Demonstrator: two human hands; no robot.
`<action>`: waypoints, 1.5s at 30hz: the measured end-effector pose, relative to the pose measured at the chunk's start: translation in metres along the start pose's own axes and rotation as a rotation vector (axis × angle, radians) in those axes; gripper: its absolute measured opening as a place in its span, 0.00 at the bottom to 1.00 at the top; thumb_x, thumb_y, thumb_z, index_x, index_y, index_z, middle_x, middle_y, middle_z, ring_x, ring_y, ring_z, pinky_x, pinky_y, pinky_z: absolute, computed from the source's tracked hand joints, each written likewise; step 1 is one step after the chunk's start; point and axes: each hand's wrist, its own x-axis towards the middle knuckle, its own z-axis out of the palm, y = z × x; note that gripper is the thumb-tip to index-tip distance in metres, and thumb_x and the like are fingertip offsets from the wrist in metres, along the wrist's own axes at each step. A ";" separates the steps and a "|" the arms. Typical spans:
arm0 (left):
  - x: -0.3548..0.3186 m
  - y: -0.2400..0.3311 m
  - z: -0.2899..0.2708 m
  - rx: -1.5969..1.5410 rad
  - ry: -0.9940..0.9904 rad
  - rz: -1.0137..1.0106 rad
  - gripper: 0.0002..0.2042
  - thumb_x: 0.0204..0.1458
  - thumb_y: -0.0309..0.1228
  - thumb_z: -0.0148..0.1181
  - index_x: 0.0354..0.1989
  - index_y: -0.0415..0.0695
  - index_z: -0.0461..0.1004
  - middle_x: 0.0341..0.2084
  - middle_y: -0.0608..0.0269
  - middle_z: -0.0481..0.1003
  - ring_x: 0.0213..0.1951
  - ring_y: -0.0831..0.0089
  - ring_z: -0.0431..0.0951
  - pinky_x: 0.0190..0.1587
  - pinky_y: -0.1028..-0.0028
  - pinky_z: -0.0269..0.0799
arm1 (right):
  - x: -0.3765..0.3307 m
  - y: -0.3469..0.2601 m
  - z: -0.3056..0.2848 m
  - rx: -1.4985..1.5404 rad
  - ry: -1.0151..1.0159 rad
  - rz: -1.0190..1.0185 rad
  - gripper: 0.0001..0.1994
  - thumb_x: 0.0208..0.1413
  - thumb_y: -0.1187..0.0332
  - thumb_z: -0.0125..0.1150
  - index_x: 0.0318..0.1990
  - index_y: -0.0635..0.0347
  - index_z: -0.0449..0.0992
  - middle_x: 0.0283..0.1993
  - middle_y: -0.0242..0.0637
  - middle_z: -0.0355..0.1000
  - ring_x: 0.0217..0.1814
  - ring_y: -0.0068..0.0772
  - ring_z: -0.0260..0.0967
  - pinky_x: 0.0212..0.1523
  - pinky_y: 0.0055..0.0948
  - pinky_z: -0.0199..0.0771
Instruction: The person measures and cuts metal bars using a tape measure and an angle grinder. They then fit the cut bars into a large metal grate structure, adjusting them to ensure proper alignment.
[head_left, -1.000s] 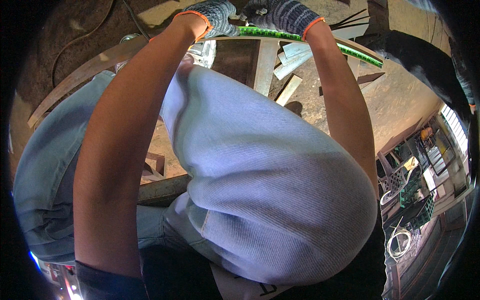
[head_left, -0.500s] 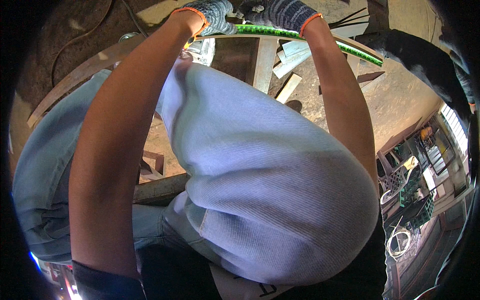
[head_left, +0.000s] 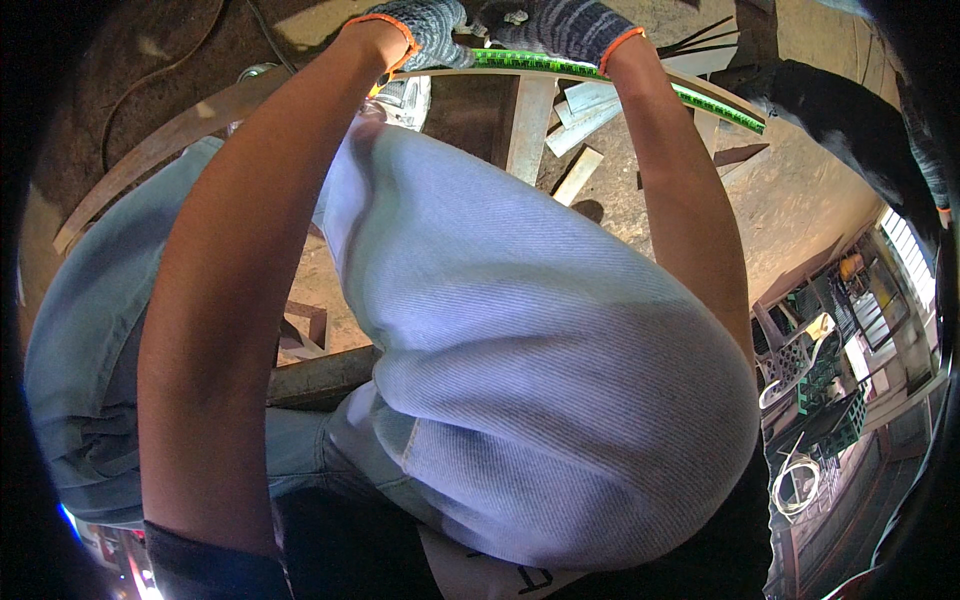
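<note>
A bright green tape measure blade (head_left: 545,64) lies along a long, flat bar (head_left: 150,150) that appears curved across the top. My left hand (head_left: 425,32), in a grey striped knit glove with an orange cuff, closes on the blade, its thumb at the bar's edge. Under that wrist shows a small orange and black piece (head_left: 379,86), perhaps part of the tape's case. My right hand (head_left: 570,28), gloved alike, lies over the blade just right of the left. Its fingers are bent together near a small pale spot; what they hold, if anything, is unclear.
Pale metal strips (head_left: 590,103) and a short offcut (head_left: 578,177) lie on the floor beyond my knee. Another person's dark sleeve (head_left: 840,120) reaches in at right. Farther right are stacked crates (head_left: 850,420) and a coiled white cord (head_left: 797,487). A cable (head_left: 150,80) runs at upper left.
Both hands stay in place on the tape and bar. The other person's sleeve at right has shifted very slightly.
</note>
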 end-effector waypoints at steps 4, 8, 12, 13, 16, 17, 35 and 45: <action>0.016 0.007 0.000 0.134 -0.121 -0.073 0.23 0.42 0.42 0.66 0.47 0.46 0.74 0.43 0.52 0.74 0.47 0.58 0.73 0.50 0.65 0.66 | -0.002 -0.004 0.002 0.015 0.003 0.002 0.11 0.43 0.65 0.62 0.34 0.58 0.77 0.35 0.45 0.74 0.42 0.46 0.70 0.52 0.39 0.62; 0.010 0.004 -0.002 0.189 -0.209 -0.130 0.23 0.42 0.42 0.65 0.47 0.46 0.73 0.44 0.53 0.74 0.47 0.58 0.73 0.50 0.65 0.66 | 0.013 -0.009 0.012 -0.005 -0.021 -0.051 0.11 0.43 0.66 0.62 0.34 0.58 0.77 0.35 0.45 0.74 0.41 0.46 0.70 0.51 0.38 0.62; 0.010 0.013 -0.015 0.109 -0.180 -0.048 0.24 0.42 0.42 0.65 0.48 0.46 0.73 0.44 0.52 0.73 0.47 0.58 0.73 0.50 0.65 0.66 | 0.009 -0.010 0.008 -0.010 -0.011 -0.022 0.10 0.43 0.66 0.62 0.34 0.58 0.77 0.35 0.44 0.74 0.41 0.46 0.70 0.50 0.38 0.63; 0.010 0.014 -0.016 0.096 -0.179 -0.030 0.24 0.42 0.42 0.64 0.48 0.46 0.73 0.44 0.52 0.73 0.47 0.58 0.73 0.50 0.65 0.66 | 0.008 -0.010 0.007 -0.013 -0.011 -0.015 0.10 0.42 0.66 0.62 0.34 0.58 0.77 0.35 0.44 0.74 0.41 0.46 0.70 0.50 0.38 0.63; 0.005 0.012 -0.017 0.056 -0.169 -0.031 0.24 0.42 0.42 0.64 0.48 0.46 0.72 0.45 0.52 0.73 0.48 0.58 0.72 0.50 0.66 0.67 | 0.014 -0.010 0.010 -0.014 -0.014 -0.046 0.10 0.42 0.66 0.62 0.34 0.58 0.77 0.35 0.44 0.74 0.41 0.45 0.70 0.50 0.38 0.63; 0.003 0.010 -0.018 0.048 -0.162 -0.035 0.24 0.42 0.42 0.64 0.49 0.46 0.72 0.45 0.52 0.73 0.48 0.58 0.72 0.50 0.66 0.67 | 0.018 -0.011 0.012 -0.017 -0.015 -0.061 0.10 0.42 0.66 0.62 0.34 0.58 0.77 0.35 0.44 0.74 0.41 0.45 0.70 0.50 0.38 0.63; 0.001 0.013 -0.025 -0.030 -0.155 0.042 0.24 0.43 0.42 0.61 0.48 0.45 0.72 0.43 0.51 0.74 0.45 0.57 0.74 0.47 0.65 0.69 | 0.000 -0.004 -0.002 -0.014 0.012 -0.039 0.10 0.42 0.67 0.62 0.34 0.58 0.77 0.35 0.44 0.74 0.40 0.45 0.70 0.47 0.38 0.64; 0.003 0.017 -0.027 0.073 -0.184 -0.108 0.24 0.40 0.46 0.62 0.40 0.38 0.75 0.36 0.45 0.76 0.38 0.54 0.76 0.40 0.63 0.71 | 0.000 -0.003 -0.002 -0.030 0.028 -0.036 0.10 0.42 0.68 0.62 0.34 0.58 0.77 0.35 0.44 0.74 0.40 0.44 0.70 0.45 0.38 0.65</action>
